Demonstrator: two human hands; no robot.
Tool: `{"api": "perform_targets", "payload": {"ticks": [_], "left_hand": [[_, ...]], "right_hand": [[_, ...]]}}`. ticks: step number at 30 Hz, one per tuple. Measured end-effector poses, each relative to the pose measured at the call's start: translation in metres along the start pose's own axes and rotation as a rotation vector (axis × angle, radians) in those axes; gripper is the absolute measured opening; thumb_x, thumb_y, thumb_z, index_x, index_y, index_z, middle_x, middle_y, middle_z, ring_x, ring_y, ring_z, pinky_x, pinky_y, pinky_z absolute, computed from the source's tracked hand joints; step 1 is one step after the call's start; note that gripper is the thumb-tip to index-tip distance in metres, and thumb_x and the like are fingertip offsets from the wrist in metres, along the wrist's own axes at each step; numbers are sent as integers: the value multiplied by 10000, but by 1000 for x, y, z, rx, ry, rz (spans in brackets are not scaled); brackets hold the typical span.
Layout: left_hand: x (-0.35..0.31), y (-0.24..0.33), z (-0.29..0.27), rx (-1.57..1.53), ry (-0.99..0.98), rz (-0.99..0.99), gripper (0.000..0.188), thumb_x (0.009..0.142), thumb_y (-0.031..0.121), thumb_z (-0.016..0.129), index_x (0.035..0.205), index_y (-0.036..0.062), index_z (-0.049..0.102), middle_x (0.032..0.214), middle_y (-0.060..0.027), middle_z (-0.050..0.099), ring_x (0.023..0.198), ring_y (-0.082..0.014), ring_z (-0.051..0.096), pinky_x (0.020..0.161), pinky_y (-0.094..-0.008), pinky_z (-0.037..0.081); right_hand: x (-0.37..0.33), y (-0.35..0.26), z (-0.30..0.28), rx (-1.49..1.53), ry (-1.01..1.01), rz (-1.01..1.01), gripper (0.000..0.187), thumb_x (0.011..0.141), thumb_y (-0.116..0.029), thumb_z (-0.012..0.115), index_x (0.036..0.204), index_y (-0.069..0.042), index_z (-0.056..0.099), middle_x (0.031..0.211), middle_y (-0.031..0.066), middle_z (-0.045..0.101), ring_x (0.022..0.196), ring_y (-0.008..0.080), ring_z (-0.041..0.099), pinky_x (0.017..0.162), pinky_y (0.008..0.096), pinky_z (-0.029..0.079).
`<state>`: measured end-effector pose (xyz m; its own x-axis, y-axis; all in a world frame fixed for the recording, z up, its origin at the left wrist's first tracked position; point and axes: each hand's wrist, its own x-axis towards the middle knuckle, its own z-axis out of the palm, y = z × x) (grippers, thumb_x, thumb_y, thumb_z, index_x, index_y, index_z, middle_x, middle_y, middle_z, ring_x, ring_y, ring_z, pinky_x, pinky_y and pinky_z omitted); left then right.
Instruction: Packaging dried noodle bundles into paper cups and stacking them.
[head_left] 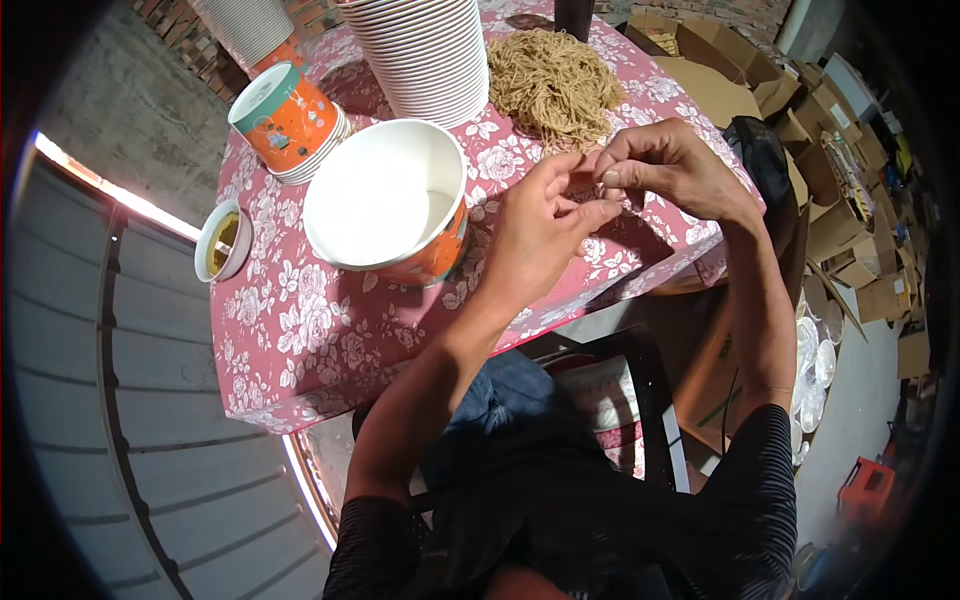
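My left hand (pixel 545 222) and my right hand (pixel 685 168) meet above the table's near right side. The right thumb and forefinger are pinched together. On the left, the fingers are curled with the thumb lying across them. Anything held between the fingertips is too small to make out. Just beyond the hands lies a tangled heap of tan string-like strands (pixel 553 85). To the left of my left hand stands a large white paper tub (pixel 340 215) with an orange printed outside, its mouth facing up.
A tall stack of white tubs (pixel 420 55) stands behind. Left of it are upside-down orange cups (pixel 290 115) and another cup stack (pixel 243 30). A small white bowl with yellowish liquid (pixel 223 243) sits near the table's left edge. Cardboard boxes (pixel 850 190) crowd the right.
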<state>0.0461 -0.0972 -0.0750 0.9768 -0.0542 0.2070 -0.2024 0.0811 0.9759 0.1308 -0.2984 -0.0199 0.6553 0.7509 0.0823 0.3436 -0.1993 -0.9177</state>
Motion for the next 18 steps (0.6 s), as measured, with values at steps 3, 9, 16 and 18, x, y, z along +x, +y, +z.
{"api": "perform_targets", "payload": {"ticks": [3,9,16,18], "left_hand": [[4,3,-2,-15,-114,-182,236,1009,150,681,1125,-54,689,874,-102,740,661,-80,633,594,-217,508],[-31,23,-27,-185,-122,-316,231,1015,175,665,1077,-46,683,846,-77,694,612,-80,576,497,-216,413],[-70,63,-49,-274,-65,-460,297,1023,256,629,1066,-37,629,814,-83,661,523,-76,468,462,-213,336],[-71,67,-49,-374,-104,-482,286,1038,255,642,1071,-29,643,864,-90,700,576,-73,556,464,-221,384]], "right_hand": [[2,-2,3,28,36,11,208,1015,-181,682,1025,20,737,819,24,718,753,73,647,652,257,527],[15,57,-40,-124,134,-63,226,1017,-195,673,1048,18,742,814,25,706,736,98,662,678,272,570],[19,144,-93,-172,351,131,239,1041,-210,657,940,4,692,789,-5,636,749,82,601,710,274,519],[15,156,-101,-449,442,79,205,1004,-178,693,1067,16,722,881,59,730,790,166,676,745,335,555]]}}
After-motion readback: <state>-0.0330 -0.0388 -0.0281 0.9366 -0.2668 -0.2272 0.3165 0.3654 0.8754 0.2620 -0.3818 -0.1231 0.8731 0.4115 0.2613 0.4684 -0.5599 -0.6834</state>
